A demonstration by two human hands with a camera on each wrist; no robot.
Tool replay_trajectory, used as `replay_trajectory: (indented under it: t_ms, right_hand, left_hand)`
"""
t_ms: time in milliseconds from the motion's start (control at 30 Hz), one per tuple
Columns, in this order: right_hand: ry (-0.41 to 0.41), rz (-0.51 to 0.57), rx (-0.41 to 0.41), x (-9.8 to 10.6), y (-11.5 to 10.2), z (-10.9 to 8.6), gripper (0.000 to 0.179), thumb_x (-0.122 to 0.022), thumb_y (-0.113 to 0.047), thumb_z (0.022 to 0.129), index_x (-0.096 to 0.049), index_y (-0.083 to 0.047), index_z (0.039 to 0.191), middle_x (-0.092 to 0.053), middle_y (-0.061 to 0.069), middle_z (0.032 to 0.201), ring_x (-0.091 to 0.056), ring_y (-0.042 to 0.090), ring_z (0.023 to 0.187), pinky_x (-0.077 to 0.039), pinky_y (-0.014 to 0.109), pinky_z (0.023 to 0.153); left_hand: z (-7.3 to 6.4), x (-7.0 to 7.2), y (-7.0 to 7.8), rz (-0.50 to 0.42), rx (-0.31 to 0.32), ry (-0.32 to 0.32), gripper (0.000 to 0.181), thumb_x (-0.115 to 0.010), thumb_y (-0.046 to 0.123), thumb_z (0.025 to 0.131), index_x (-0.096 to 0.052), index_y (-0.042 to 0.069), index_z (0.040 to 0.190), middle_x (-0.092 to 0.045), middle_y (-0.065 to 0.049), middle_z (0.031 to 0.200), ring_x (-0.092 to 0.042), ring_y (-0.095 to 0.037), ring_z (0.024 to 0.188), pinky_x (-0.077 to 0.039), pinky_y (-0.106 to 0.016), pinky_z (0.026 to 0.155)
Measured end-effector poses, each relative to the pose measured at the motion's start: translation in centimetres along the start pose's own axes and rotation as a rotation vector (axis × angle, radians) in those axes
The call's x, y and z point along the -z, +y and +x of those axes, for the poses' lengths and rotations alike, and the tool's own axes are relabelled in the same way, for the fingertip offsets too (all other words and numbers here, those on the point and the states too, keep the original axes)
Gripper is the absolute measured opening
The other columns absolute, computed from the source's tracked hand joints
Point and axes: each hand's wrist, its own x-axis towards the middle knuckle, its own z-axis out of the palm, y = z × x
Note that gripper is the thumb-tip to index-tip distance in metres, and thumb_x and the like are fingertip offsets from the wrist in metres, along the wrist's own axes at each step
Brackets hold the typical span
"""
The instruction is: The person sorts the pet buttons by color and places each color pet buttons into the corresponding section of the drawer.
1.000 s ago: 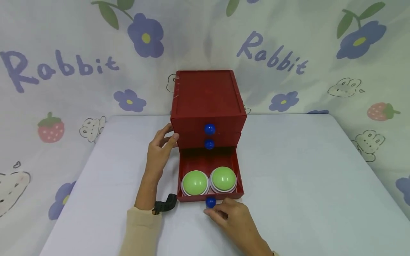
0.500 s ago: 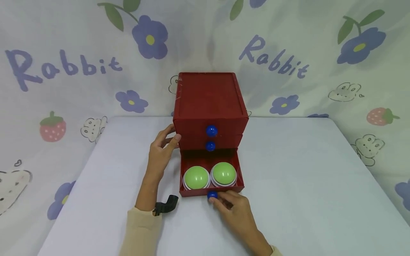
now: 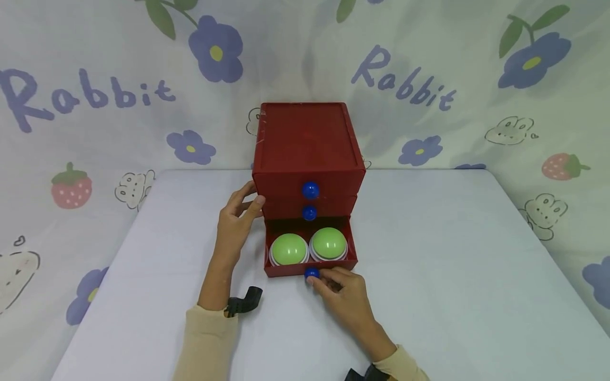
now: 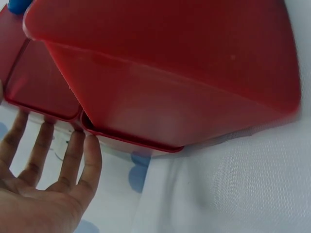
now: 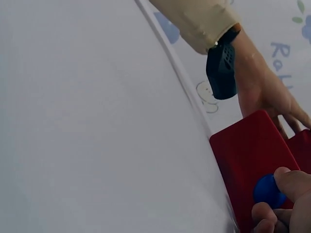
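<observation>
A red drawer cabinet (image 3: 310, 137) with blue round knobs stands on the white table. Its bottom drawer (image 3: 281, 271) is pulled partly out. Two light green domes on white bases, a left dome (image 3: 289, 248) and a right dome (image 3: 329, 243), sit side by side in it. My right hand (image 3: 348, 293) pinches the drawer's blue knob (image 5: 266, 190) between thumb and fingers. My left hand (image 3: 233, 222) rests against the cabinet's left side, and in the left wrist view its straight fingers (image 4: 73, 155) touch the red wall. The two upper drawers are shut.
White table surface (image 3: 443, 275) spreads to both sides of the cabinet. Behind it hangs a cloth (image 3: 305, 58) printed with flowers and rabbits. A black wrist camera (image 3: 245, 301) sticks out from my left wrist, near the drawer's front left corner.
The bottom drawer has slid inward with the green domes in it. My right hand has moved forward with the knob, while the left hand stays at the cabinet's side.
</observation>
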Motion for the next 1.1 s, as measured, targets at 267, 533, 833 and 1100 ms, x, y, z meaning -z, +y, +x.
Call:
replay_trajectory:
  t_ms: [267, 533, 833, 1100]
  right_hand:
    - [-0.009, 0.012, 0.009, 0.0, 0.5, 0.8, 0.018, -0.085, -0.018, 0.082, -0.077, -0.003, 0.089, -0.064, -0.009, 0.076, -0.057, 0.004, 0.065, -0.051, 0.02, 0.053]
    - [-0.023, 0.007, -0.057, -0.1, 0.9, 1.7, 0.021, -0.083, -0.026, 0.084, -0.078, -0.006, 0.091, -0.064, -0.011, 0.078, -0.059, 0.005, 0.067, -0.052, 0.022, 0.057]
    - [-0.012, 0.005, -0.076, -0.6, 1.4, 3.6, 0.023, -0.083, -0.027, 0.084, -0.078, -0.006, 0.091, -0.064, -0.009, 0.078, -0.058, 0.008, 0.068, -0.052, 0.022, 0.058]
    - [0.002, 0.002, -0.093, -1.0, 1.8, 4.3, 0.025, -0.084, -0.026, 0.083, -0.079, -0.004, 0.092, -0.066, -0.009, 0.078, -0.06, 0.007, 0.068, -0.053, 0.023, 0.058]
  left_hand:
    - [0.0, -0.1, 0.2, -0.001, 0.014, 0.001, 0.054, -0.066, 0.035, 0.098, -0.05, 0.027, 0.149, -0.051, 0.002, 0.142, -0.058, -0.018, 0.114, -0.053, -0.043, 0.094]
    - [0.2, -0.1, 0.1, -0.008, 0.041, -0.002, 0.056, -0.066, 0.03, 0.098, -0.047, 0.025, 0.151, -0.049, 0.002, 0.144, -0.058, -0.017, 0.114, -0.054, -0.035, 0.091]
    - [0.2, -0.1, 0.2, -0.013, 0.016, 0.006, 0.054, -0.066, 0.034, 0.098, -0.049, 0.026, 0.149, -0.051, 0.001, 0.142, -0.058, -0.018, 0.113, -0.053, -0.038, 0.093]
    - [-0.2, -0.2, 0.4, 0.001, 0.015, -0.001, 0.055, -0.067, 0.036, 0.097, -0.049, 0.027, 0.149, -0.051, 0.003, 0.141, -0.059, -0.018, 0.114, -0.053, -0.034, 0.092]
